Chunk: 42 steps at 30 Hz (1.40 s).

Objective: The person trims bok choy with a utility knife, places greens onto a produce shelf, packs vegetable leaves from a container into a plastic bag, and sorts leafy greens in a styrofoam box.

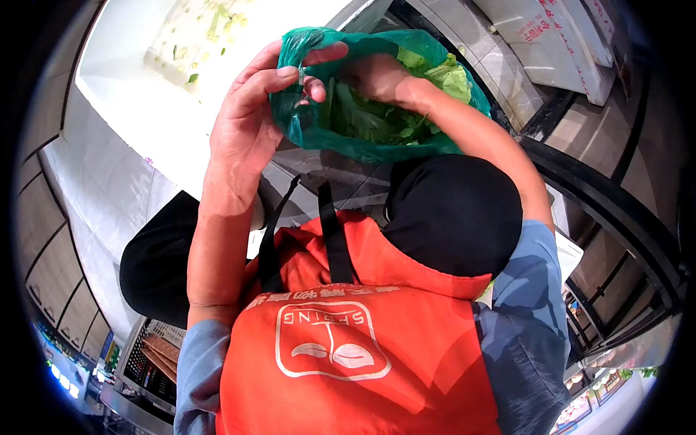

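A thin green plastic bag hangs open in front of me, above my knees. Its left rim is gripped by my left hand, with the thumb and fingers closed around the film. My right hand reaches down into the bag's mouth, and its fingers are hidden among the contents. Inside lie leafy greens, dark on the near side. Paler, crinkled lettuce-like leaves show at the right, beside my right wrist. Whether the right hand holds any leaves cannot be seen.
At upper left stands a large white container with vegetable scraps in it. White boxes with red lettering are at upper right. A black metal rack rises close to my right arm. A dark crate sits at lower left.
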Available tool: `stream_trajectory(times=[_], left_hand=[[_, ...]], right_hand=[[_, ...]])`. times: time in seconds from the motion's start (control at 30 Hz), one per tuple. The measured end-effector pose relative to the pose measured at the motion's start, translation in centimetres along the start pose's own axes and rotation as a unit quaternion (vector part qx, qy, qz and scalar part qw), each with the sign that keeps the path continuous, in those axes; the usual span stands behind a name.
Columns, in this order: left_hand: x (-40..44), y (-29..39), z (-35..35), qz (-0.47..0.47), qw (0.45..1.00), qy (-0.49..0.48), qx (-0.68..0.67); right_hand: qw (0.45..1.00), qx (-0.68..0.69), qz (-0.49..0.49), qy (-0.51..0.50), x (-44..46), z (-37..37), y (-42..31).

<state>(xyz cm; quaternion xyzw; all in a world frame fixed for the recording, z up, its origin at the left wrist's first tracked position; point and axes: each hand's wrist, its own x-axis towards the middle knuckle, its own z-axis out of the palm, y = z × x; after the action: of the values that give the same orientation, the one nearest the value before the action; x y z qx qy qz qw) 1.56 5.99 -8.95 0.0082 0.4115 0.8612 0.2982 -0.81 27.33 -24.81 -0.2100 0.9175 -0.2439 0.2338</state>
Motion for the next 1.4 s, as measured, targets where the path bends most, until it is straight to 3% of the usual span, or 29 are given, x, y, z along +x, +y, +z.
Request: stream_trajectory(times=[0.13,0.23,0.33,0.43,0.53,0.63,0.7,0.87,0.93,1.1,1.27,1.4], left_hand=[[0.3,-0.2,-0.1,-0.009,0.999,-0.024,-0.036],[0.3,-0.5,-0.2,-0.012,0.999,-0.022,-0.047],[0.2,-0.9,-0.6,-0.029,0.999,0.007,-0.041],[0.0,-1.5,-0.4,-0.046,0.998,0.032,-0.030],[0.3,-1.7,-0.3,-0.053,0.998,0.033,-0.010],[0.7,-1.9,-0.1,-0.052,0.998,0.032,0.006],[1.0,-1.7,0.3,-0.054,0.997,0.046,0.019],[1.1,-1.8,-0.1,-0.074,0.997,0.029,0.000],[1.0,-1.4,-0.2,-0.077,0.996,0.028,-0.027],[0.9,-0.7,-0.4,-0.076,0.996,0.010,-0.034],[0.9,-1.0,-0.4,-0.069,0.997,0.005,-0.040],[0.8,-1.1,-0.4,-0.073,0.996,0.011,-0.044]], right_hand=[[0.992,0.047,0.003,0.115,-0.1,0.3,1.9],[0.987,0.074,0.010,0.142,1.9,1.8,3.9],[0.968,0.146,-0.082,0.188,4.2,4.7,5.8],[0.985,0.078,-0.078,0.130,4.8,6.3,6.4],[0.981,0.149,0.037,0.115,3.9,5.2,3.9],[0.976,0.190,0.013,0.103,2.8,6.1,4.3],[0.971,0.227,0.051,0.048,1.8,4.5,3.2],[0.872,0.477,0.080,-0.082,1.8,3.6,1.5],[0.838,0.533,0.075,-0.090,2.1,4.5,2.5],[0.829,0.520,0.171,-0.115,1.9,4.7,1.7],[0.883,0.439,0.147,-0.085,2.0,5.4,2.3],[0.886,0.445,0.120,-0.052,2.0,5.8,3.4]])
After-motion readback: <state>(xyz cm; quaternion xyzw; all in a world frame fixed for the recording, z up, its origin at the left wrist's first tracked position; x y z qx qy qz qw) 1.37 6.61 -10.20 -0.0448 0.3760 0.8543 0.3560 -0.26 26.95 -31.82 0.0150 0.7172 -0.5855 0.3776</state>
